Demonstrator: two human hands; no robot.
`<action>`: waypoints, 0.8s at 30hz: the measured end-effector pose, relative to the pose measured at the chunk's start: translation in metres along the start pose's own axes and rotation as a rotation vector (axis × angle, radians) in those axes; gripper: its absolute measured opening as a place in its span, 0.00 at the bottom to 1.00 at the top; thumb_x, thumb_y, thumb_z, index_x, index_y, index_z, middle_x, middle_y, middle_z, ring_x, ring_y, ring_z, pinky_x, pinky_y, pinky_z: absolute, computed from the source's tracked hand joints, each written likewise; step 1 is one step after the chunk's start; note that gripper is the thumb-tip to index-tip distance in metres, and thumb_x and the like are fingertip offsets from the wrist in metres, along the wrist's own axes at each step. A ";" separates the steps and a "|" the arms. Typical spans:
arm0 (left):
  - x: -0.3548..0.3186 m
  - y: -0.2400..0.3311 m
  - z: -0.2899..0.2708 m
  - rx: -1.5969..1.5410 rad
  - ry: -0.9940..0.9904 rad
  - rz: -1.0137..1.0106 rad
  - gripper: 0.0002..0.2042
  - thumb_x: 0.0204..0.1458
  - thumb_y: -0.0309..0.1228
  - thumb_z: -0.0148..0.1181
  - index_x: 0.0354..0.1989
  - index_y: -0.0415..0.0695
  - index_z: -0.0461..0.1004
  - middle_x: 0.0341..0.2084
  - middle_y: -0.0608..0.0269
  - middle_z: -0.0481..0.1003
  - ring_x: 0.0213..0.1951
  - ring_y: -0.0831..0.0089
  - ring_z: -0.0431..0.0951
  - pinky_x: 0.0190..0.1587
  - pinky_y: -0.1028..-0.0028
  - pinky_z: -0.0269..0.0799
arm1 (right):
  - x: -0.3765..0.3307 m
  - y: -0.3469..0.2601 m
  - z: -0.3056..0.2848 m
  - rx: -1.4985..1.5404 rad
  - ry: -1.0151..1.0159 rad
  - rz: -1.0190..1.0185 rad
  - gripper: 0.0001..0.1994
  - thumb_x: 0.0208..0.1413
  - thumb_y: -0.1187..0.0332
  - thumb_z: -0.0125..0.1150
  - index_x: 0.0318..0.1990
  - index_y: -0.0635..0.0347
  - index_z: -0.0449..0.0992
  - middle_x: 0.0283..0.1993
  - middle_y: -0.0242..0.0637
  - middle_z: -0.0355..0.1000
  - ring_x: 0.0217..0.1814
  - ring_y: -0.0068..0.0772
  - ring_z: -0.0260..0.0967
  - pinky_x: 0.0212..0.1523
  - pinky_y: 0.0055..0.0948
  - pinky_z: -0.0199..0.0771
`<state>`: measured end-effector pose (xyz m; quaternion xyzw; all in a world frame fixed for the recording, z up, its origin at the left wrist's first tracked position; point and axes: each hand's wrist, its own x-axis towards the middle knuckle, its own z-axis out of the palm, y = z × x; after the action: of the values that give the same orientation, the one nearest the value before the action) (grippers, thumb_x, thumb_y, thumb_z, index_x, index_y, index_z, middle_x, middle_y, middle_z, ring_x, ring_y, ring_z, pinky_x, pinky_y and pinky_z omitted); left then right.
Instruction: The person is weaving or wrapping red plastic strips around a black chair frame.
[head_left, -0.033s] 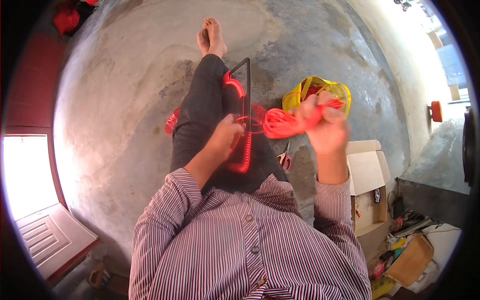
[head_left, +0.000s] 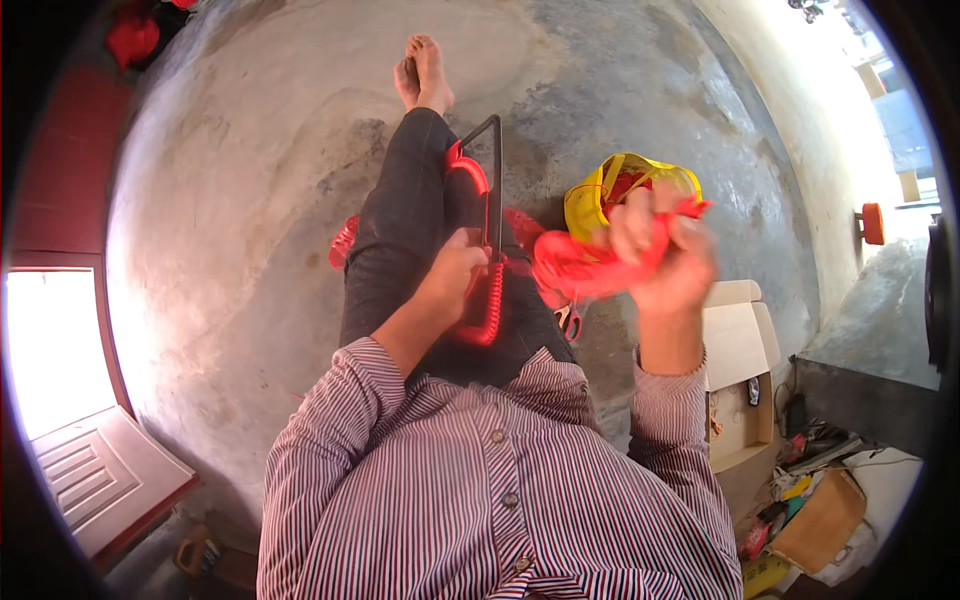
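My left hand (head_left: 452,275) is closed around a bent black metal frame (head_left: 498,180) that lies over my thighs. Red cord (head_left: 495,305) is wound in tight coils along its near part, and more red covers the side by my knee (head_left: 468,165). My right hand (head_left: 660,255), smeared by motion, grips a looped bundle of red cord (head_left: 590,265) to the right of the frame. Just beyond that hand sits a yellow bag (head_left: 583,208) with red material inside. Partly behind the bundle, scissors (head_left: 572,322) lie on the floor.
An open cardboard box (head_left: 740,335) stands at my right, with mixed odds and ends (head_left: 810,500) near it. Red material (head_left: 344,243) shows beside my left leg. A panelled board (head_left: 105,480) is at the lower left. Bare concrete floor (head_left: 250,200) stretches ahead.
My right hand has moved slightly right and nearer to me, carrying the red cord bundle away from the frame. My left hand stays on the frame.
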<state>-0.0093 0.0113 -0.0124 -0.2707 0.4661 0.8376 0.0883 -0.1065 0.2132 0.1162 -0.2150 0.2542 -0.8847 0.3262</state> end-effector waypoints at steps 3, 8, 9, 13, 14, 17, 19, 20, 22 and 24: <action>-0.005 -0.005 0.002 -0.081 0.030 0.035 0.14 0.43 0.22 0.44 0.41 0.39 0.66 0.32 0.67 0.68 0.31 0.79 0.64 0.38 0.80 0.61 | -0.009 -0.016 0.055 0.203 -0.079 0.003 0.08 0.58 0.66 0.53 0.35 0.56 0.60 0.27 0.36 0.64 0.21 0.26 0.56 0.24 0.27 0.60; 0.004 -0.009 0.005 -0.082 0.025 -0.009 0.14 0.43 0.23 0.45 0.42 0.40 0.66 0.31 0.68 0.67 0.31 0.79 0.64 0.39 0.79 0.61 | -0.030 -0.021 0.107 0.303 -0.274 0.040 0.11 0.56 0.68 0.57 0.36 0.56 0.59 0.24 0.37 0.64 0.16 0.25 0.52 0.18 0.25 0.53; 0.004 -0.009 0.006 -0.065 0.041 -0.011 0.15 0.44 0.23 0.45 0.43 0.40 0.67 0.31 0.69 0.67 0.31 0.79 0.64 0.39 0.79 0.61 | -0.028 -0.024 0.107 0.318 -0.353 0.062 0.12 0.56 0.69 0.58 0.36 0.57 0.58 0.23 0.38 0.64 0.14 0.25 0.51 0.16 0.26 0.51; -0.004 -0.004 0.014 0.015 0.070 -0.016 0.17 0.45 0.21 0.47 0.47 0.40 0.66 0.34 0.67 0.69 0.35 0.79 0.66 0.44 0.78 0.62 | -0.032 -0.038 0.106 0.332 -0.352 0.007 0.14 0.54 0.70 0.60 0.35 0.58 0.57 0.21 0.42 0.64 0.10 0.28 0.50 0.12 0.29 0.48; -0.007 -0.004 0.021 0.555 0.299 0.488 0.17 0.45 0.20 0.49 0.46 0.40 0.68 0.34 0.67 0.71 0.34 0.79 0.68 0.43 0.78 0.64 | -0.030 -0.040 0.103 0.317 -0.372 -0.020 0.14 0.53 0.70 0.60 0.35 0.58 0.56 0.21 0.42 0.64 0.10 0.29 0.50 0.12 0.29 0.48; -0.024 0.012 0.024 0.975 0.318 0.859 0.14 0.46 0.19 0.53 0.43 0.40 0.71 0.30 0.67 0.73 0.30 0.80 0.71 0.40 0.78 0.68 | -0.018 -0.034 0.096 0.190 -0.379 -0.100 0.12 0.52 0.76 0.58 0.34 0.60 0.58 0.20 0.40 0.61 0.12 0.28 0.54 0.11 0.27 0.52; -0.030 0.024 0.026 0.705 0.177 0.707 0.04 0.49 0.22 0.59 0.33 0.40 0.75 0.19 0.70 0.72 0.22 0.84 0.69 0.29 0.79 0.68 | -0.027 -0.022 0.069 -0.105 -0.204 -0.146 0.09 0.50 0.77 0.59 0.36 0.61 0.65 0.23 0.37 0.65 0.21 0.29 0.63 0.17 0.28 0.58; -0.027 0.028 0.018 0.665 0.306 0.644 0.02 0.50 0.24 0.59 0.32 0.40 0.74 0.20 0.70 0.72 0.24 0.87 0.69 0.29 0.81 0.67 | -0.034 -0.015 0.047 -0.303 -0.073 -0.130 0.08 0.49 0.78 0.59 0.37 0.62 0.68 0.25 0.36 0.67 0.27 0.29 0.67 0.21 0.28 0.62; -0.016 0.031 -0.008 0.750 0.365 0.544 0.02 0.49 0.23 0.60 0.31 0.40 0.74 0.20 0.68 0.72 0.23 0.85 0.69 0.28 0.80 0.67 | -0.015 -0.010 0.029 -1.181 -0.254 0.062 0.05 0.53 0.77 0.59 0.38 0.62 0.73 0.31 0.32 0.70 0.27 0.25 0.67 0.25 0.26 0.65; -0.018 0.023 -0.018 0.863 0.334 0.512 0.02 0.49 0.23 0.60 0.31 0.40 0.74 0.19 0.67 0.72 0.22 0.83 0.69 0.28 0.79 0.67 | -0.017 0.023 -0.003 -1.447 -0.228 0.188 0.04 0.51 0.76 0.62 0.35 0.65 0.76 0.31 0.30 0.71 0.28 0.20 0.67 0.29 0.20 0.68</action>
<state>0.0030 -0.0143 0.0064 -0.2170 0.8274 0.5100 -0.0911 -0.0857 0.2109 0.0963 -0.4445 0.7559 -0.4362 0.2017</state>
